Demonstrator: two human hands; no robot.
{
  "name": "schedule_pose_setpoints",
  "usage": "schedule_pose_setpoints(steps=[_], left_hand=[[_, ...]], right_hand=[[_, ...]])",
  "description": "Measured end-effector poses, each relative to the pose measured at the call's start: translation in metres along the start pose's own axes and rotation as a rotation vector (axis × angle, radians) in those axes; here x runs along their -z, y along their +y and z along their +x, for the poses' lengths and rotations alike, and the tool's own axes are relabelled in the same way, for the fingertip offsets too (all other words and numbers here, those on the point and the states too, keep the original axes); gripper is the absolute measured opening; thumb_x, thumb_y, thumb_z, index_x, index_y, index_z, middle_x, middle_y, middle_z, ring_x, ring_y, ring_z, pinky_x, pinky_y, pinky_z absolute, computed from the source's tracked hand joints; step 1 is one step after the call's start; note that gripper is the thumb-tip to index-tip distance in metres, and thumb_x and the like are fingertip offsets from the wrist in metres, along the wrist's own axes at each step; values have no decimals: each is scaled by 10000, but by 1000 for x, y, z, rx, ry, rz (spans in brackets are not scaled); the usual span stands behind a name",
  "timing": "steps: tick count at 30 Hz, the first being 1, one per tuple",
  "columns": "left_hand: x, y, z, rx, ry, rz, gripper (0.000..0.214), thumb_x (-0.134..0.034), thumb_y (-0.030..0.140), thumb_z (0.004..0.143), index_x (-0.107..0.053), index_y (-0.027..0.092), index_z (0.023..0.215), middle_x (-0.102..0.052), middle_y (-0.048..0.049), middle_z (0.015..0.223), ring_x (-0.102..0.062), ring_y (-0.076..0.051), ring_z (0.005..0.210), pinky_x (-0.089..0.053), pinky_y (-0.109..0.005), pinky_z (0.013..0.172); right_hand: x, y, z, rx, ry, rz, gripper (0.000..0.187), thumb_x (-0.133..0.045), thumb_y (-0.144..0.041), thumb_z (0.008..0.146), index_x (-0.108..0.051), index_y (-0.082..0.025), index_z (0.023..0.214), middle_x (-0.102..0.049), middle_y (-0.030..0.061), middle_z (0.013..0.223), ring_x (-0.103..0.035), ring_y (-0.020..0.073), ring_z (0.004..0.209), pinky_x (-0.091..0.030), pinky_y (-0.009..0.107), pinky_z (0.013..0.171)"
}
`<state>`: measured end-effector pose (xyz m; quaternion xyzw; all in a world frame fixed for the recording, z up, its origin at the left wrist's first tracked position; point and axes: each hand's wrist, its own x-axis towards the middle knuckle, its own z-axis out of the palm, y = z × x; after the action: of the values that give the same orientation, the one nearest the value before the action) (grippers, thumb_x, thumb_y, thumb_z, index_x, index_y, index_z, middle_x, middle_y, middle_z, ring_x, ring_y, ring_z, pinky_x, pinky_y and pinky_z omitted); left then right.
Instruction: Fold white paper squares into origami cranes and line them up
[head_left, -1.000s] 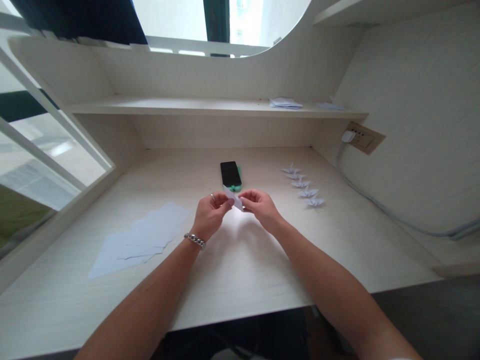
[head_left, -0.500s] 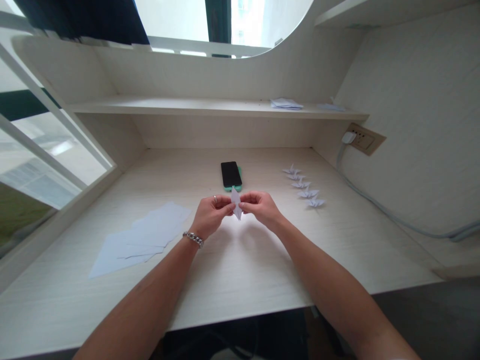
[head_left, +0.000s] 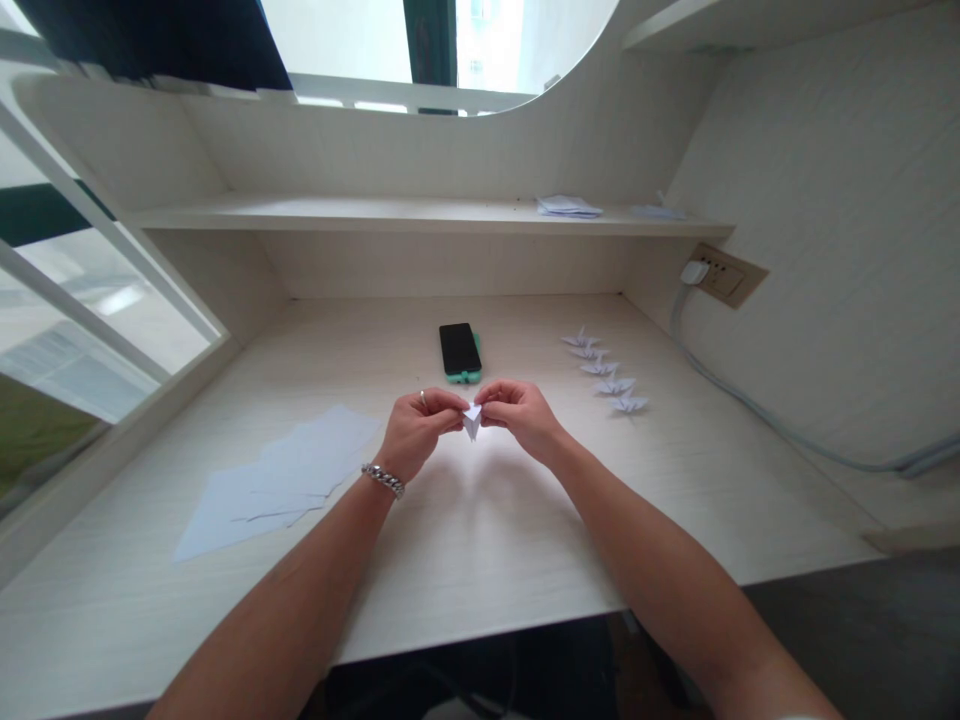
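My left hand (head_left: 417,433) and my right hand (head_left: 520,415) meet above the middle of the desk, both pinched on one small folded piece of white paper (head_left: 472,420). The paper shows as a small downward point between my fingertips. A metal bracelet sits on my left wrist and a ring on a left finger. Just beyond my hands a black phone (head_left: 459,351) in a green case lies flat on the desk.
Several loose white sheets (head_left: 281,478) lie on the pale wooden desk (head_left: 487,540) at the left. A row of several small folded paper cranes (head_left: 604,370) stands at the right. Folded papers (head_left: 568,207) rest on the shelf. A cable runs from a wall socket (head_left: 721,275).
The folded paper has been turned and folded smaller between my fingers: it lay slanted, then stood upright, and now only a short point shows. My hands stayed in place.
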<state>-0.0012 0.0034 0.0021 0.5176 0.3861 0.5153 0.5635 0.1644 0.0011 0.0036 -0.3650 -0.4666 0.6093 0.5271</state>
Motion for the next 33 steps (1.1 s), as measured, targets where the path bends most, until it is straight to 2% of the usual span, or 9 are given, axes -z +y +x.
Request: schedule_pose_setpoints(steps=[5, 11, 16, 22, 26, 33], left_hand=[[-1, 4, -1, -76, -9, 139, 98, -780, 159, 595, -751, 141, 687, -719, -49, 654, -653, -152, 619, -540, -270, 631], [2, 1, 1, -55, 12, 58, 270, -784, 263, 643, -749, 127, 873, -751, -80, 799, -691, -188, 722, -564, -341, 737], [4, -3, 3, -81, -16, 157, 315, -798, 350, 664, -747, 116, 868, -755, -100, 824, -690, -193, 738, -554, -317, 722], [4, -4, 3, -191, 3, 297, 273, -754, 379, 721, -747, 133, 838, -756, -85, 805, -682, -186, 717, -538, -292, 695], [4, -2, 1, -236, 12, 392, 236, -719, 361, 758, -749, 141, 838, -755, -72, 793, -678, -181, 714, -527, -275, 679], [3, 0, -1, -249, 35, 467, 197, -686, 339, 776, -748, 156, 810, -743, -56, 738, -657, -172, 664, -494, -253, 619]], right_hand=[[2, 4, 2, 46, 19, -96, 166, -753, -271, 610, -682, -152, 702, -661, 5, 635, -605, 124, 598, -509, 277, 622], [4, 12, 3, 251, 74, -269, 200, -771, -298, 649, -667, -168, 761, -674, 29, 729, -624, 155, 676, -515, 301, 670], [2, 11, -1, 355, 92, -373, 179, -738, -319, 722, -671, -176, 805, -680, 45, 777, -638, 170, 727, -527, 304, 697], [3, 13, 0, 299, 43, -400, 239, -727, -355, 745, -702, -164, 887, -716, 74, 832, -659, 186, 756, -525, 314, 710], [3, 12, -1, 287, 43, -447, 267, -709, -420, 760, -721, -165, 839, -721, 73, 782, -645, 180, 700, -499, 295, 646], [1, 13, -2, 301, 72, -467, 234, -721, -401, 749, -717, -169, 783, -715, 64, 735, -630, 178, 657, -474, 290, 614]])
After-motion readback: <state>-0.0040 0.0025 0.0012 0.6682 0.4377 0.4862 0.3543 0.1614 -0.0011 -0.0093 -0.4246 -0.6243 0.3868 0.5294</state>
